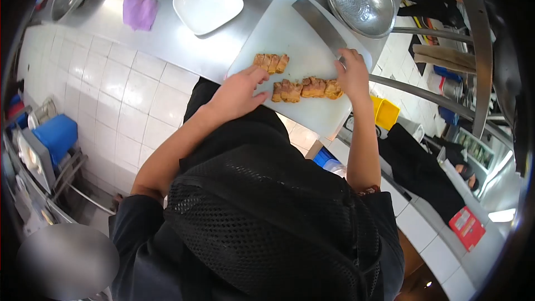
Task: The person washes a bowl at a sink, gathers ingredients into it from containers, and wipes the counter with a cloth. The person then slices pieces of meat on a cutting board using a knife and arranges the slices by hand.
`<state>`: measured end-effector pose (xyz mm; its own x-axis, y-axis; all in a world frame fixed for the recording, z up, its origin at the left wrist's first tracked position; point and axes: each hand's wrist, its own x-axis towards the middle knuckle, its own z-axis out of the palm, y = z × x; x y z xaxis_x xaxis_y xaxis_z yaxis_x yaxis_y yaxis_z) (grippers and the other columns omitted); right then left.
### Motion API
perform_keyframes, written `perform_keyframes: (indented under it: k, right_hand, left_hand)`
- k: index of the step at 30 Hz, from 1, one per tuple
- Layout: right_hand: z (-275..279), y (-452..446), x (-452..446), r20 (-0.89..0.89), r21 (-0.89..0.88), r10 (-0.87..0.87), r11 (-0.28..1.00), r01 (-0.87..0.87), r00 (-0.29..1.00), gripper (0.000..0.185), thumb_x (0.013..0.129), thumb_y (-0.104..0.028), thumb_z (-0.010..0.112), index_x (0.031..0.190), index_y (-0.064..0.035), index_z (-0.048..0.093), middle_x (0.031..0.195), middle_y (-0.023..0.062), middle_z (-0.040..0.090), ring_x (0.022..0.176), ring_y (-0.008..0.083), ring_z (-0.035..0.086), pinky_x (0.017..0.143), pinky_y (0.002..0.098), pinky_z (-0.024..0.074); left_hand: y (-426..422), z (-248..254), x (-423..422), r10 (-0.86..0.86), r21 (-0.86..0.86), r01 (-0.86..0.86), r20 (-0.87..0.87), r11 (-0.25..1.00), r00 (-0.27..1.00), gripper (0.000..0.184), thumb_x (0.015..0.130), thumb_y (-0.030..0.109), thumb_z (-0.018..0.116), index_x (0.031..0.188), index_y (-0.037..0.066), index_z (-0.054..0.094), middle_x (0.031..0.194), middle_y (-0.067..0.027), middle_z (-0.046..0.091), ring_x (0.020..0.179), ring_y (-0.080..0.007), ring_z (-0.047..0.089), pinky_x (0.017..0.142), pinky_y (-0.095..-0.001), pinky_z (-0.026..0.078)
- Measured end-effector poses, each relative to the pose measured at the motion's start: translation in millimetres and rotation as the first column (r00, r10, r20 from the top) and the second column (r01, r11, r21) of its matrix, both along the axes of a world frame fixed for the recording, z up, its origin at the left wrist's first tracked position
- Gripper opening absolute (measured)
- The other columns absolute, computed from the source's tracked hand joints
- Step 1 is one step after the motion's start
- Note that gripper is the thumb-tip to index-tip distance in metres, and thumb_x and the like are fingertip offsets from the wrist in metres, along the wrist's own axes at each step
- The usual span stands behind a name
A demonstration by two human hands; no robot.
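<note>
Sliced browned meat lies on a white cutting board [312, 39] in a short upper row [271, 63] and a longer lower row [306, 90]. My left hand [239, 92] is at the left ends of both rows, thumb and fingers apart, fingertips close to the upper pieces; contact is unclear. A broad-bladed knife [320, 23] rests flat across the board, its blade pointing up and away to the left. My right hand [352, 72] curls over the knife's handle end, beside the right end of the lower row. The handle itself is hidden by that hand.
A white square dish [208, 4] and a purple cloth [140, 6] sit on the steel counter left of the board. A metal bowl [361, 0] stands by its upper right. Metal rails [434, 100] and a yellow container [384, 112] are to the right.
</note>
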<state>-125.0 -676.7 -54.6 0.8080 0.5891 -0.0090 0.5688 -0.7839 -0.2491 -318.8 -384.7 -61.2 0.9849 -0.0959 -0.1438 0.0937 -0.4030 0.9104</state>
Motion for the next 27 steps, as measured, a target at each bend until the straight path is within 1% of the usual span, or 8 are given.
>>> perform_keyframes:
  k: [2,5,7,18,20,21,23,27]
  right_hand:
    - [19.6,22.2,-35.5,-0.190,0.047,0.137,0.990,-0.130,0.972,0.049,0.080,-0.020,0.081,0.123,-0.0071,0.063,0.110,0.0144,0.066,0.111,0.0359,0.062,0.099,0.0484,0.0492]
    - [23.5,32.3,-82.4,-0.263,-0.020,0.339,0.934,-0.356,0.903,0.054,0.076,-0.021,0.084,0.124,-0.0082,0.062,0.115,0.0113,0.064,0.120,0.0320,0.058,0.112,0.0549,0.0395]
    - [17.0,32.0,-99.2,-0.158,-0.059,0.378,0.919,-0.390,0.912,0.059,0.073,-0.020,0.086,0.125,-0.0079,0.060,0.121,0.0080,0.060,0.124,0.0281,0.056,0.118,0.0625,0.0280]
    - [-2.7,33.2,-102.8,-0.151,-0.080,0.397,0.908,-0.411,0.906,0.053,0.075,-0.010,0.080,0.124,-0.0083,0.060,0.118,0.0059,0.059,0.123,0.0243,0.056,0.117,0.0683,0.0227]
    - [0.3,31.5,-101.6,-0.150,0.048,0.349,0.937,-0.345,0.925,0.049,0.078,-0.009,0.080,0.124,-0.0075,0.063,0.117,0.0080,0.064,0.115,0.0265,0.062,0.113,0.0579,0.0371]
    - [-2.7,30.7,-94.4,-0.148,0.054,0.353,0.935,-0.349,0.924,0.049,0.078,-0.009,0.080,0.124,-0.0075,0.063,0.117,0.0080,0.064,0.115,0.0265,0.062,0.113,0.0579,0.0371]
    - [-14.6,29.9,-72.8,-0.260,0.311,0.199,0.944,-0.113,0.945,0.037,0.083,-0.007,0.075,0.119,-0.0036,0.066,0.107,0.0121,0.067,0.097,0.0265,0.068,0.096,0.0429,0.0534]
    - [-26.3,52.7,-50.3,-0.331,0.351,0.086,0.936,0.037,0.940,0.028,0.085,-0.006,0.072,0.112,0.0005,0.067,0.097,0.0139,0.068,0.084,0.0235,0.068,0.078,0.0334,0.0568]
  left_hand:
    - [-18.7,-4.7,-15.5,-0.013,0.032,0.016,-0.088,0.999,0.996,0.040,0.083,0.013,0.078,0.116,0.003,0.057,0.115,-0.0176,0.062,0.105,-0.0359,0.065,0.088,-0.0444,0.054]
    - [-41.6,-13.8,-28.2,-0.059,0.189,0.038,0.105,0.981,0.993,0.072,0.078,0.013,0.082,0.139,0.001,0.046,0.133,-0.0175,0.050,0.118,-0.0380,0.058,0.099,-0.0437,0.051]
    - [-54.1,-13.8,-28.6,-0.040,0.250,0.012,0.108,0.968,0.993,0.074,0.078,0.012,0.082,0.140,0.000,0.045,0.131,-0.0178,0.050,0.117,-0.0376,0.059,0.097,-0.0432,0.052]
    - [-85.2,-27.9,-11.6,-0.015,0.453,0.006,0.016,0.891,1.000,0.068,0.081,0.010,0.077,0.140,-0.002,0.047,0.124,-0.0199,0.050,0.108,-0.0363,0.064,0.090,-0.0419,0.056]
    - [-83.2,-25.0,-15.8,0.061,0.379,-0.093,0.097,0.921,0.993,0.057,0.084,0.007,0.075,0.136,0.003,0.052,0.125,-0.0177,0.054,0.108,-0.0371,0.063,0.088,-0.0474,0.055]
    - [-77.3,-18.9,-15.0,0.065,0.385,-0.097,0.097,0.918,0.993,0.057,0.084,0.007,0.075,0.136,0.003,0.052,0.125,-0.0177,0.054,0.108,-0.0371,0.063,0.088,-0.0474,0.055]
    - [-63.3,-0.2,-13.7,0.181,0.340,-0.260,0.248,0.904,0.952,0.049,0.085,0.005,0.070,0.133,0.001,0.056,0.116,-0.0183,0.059,0.106,-0.0383,0.063,0.089,-0.0450,0.054]
    - [-25.3,-8.7,1.9,0.339,0.376,-0.365,0.135,0.852,0.931,0.044,0.087,0.003,0.067,0.130,0.001,0.059,0.120,-0.0189,0.061,0.109,-0.0390,0.062,0.093,-0.0438,0.053]
